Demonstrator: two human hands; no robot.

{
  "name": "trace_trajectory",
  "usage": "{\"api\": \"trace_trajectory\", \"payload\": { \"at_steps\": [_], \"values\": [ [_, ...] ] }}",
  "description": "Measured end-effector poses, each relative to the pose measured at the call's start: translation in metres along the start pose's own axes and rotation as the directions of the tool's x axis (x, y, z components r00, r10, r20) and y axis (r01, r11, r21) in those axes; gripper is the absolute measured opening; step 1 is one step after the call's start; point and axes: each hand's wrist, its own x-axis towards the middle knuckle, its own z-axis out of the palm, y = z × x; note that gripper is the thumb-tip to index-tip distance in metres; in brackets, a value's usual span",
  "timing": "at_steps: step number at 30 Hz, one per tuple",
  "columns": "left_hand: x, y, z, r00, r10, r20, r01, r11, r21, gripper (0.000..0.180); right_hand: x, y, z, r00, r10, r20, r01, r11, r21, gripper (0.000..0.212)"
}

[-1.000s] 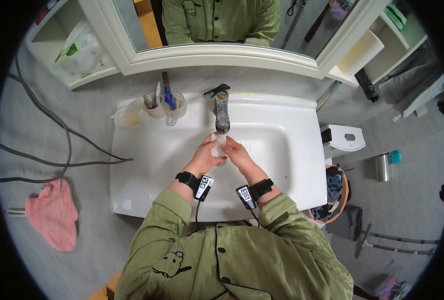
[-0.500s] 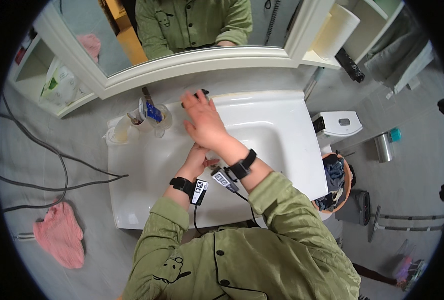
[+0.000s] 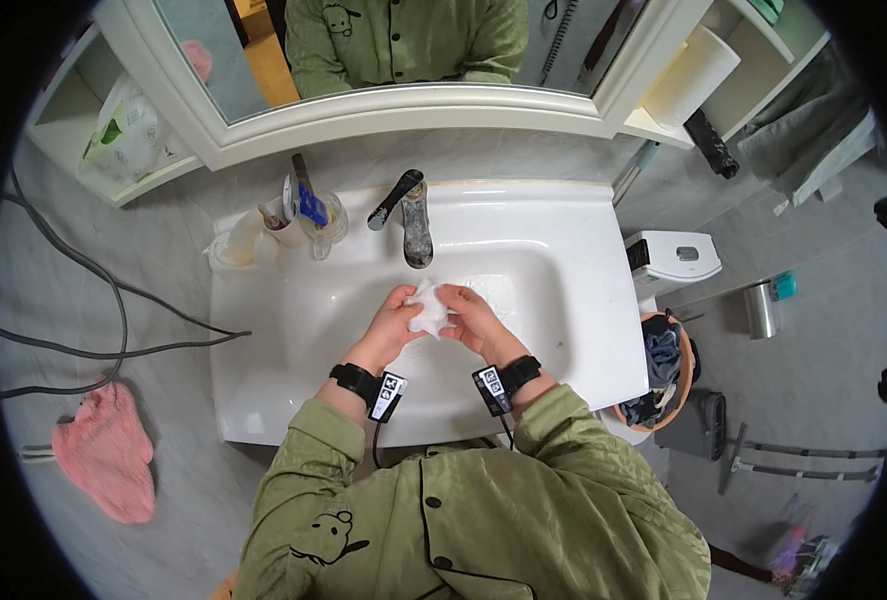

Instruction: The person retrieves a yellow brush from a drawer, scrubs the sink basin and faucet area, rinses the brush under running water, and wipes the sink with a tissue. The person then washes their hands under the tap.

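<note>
Over the sink basin, my left hand (image 3: 388,322) and my right hand (image 3: 475,318) meet on a small crumpled white wad (image 3: 428,310), which looks like soft cloth or wet tissue. Fingers of both hands are bent around its two sides, partly hiding it. Just beyond the wad stands the tap (image 3: 417,228), with its dark lever turned toward the left. The white sink (image 3: 304,310) lies under both hands, and its right part has a wet sheen.
Cups with brushes and a blue tube (image 3: 313,207) crowd the sink's far left corner. A framed mirror (image 3: 404,120) overhangs the back edge. Cables (image 3: 164,350) and a pink cloth (image 3: 109,455) hang at left. An orange laundry basket (image 3: 682,375) and a white toilet tank (image 3: 676,256) are at right.
My right hand has come down from the tap toward me. Both hands now hold the white wad between them, and the tap is uncovered.
</note>
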Motion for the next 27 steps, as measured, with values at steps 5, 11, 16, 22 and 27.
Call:
{"api": "trace_trajectory", "payload": {
  "at_steps": [5,11,16,22,27],
  "values": [
    [-0.001,-0.012,0.006,0.998,0.008,-0.058,0.001,0.987,0.162,0.034,0.013,0.02,-0.008,0.985,0.048,0.163,-0.042,0.998,-0.038,0.023],
    [0.01,-0.034,-0.006,0.978,0.024,-0.207,-0.044,0.995,-0.093,0.033,-0.001,0.04,0.019,0.916,0.078,0.394,-0.143,0.98,0.14,0.026],
    [0.005,-0.044,-0.023,0.969,0.105,-0.225,-0.151,0.968,-0.201,0.026,-0.017,0.04,0.031,0.95,0.025,0.31,-0.013,0.999,-0.039,0.034],
    [-0.002,-0.042,-0.035,0.924,0.066,-0.378,-0.058,0.998,0.032,0.023,-0.016,0.051,0.035,0.954,0.005,0.299,0.067,0.97,-0.231,0.031],
    [-0.01,-0.042,-0.042,0.911,0.054,-0.41,-0.004,0.992,0.122,0.029,-0.011,0.073,0.045,0.955,0.02,0.295,0.055,0.968,-0.245,0.031]
  ]
}}
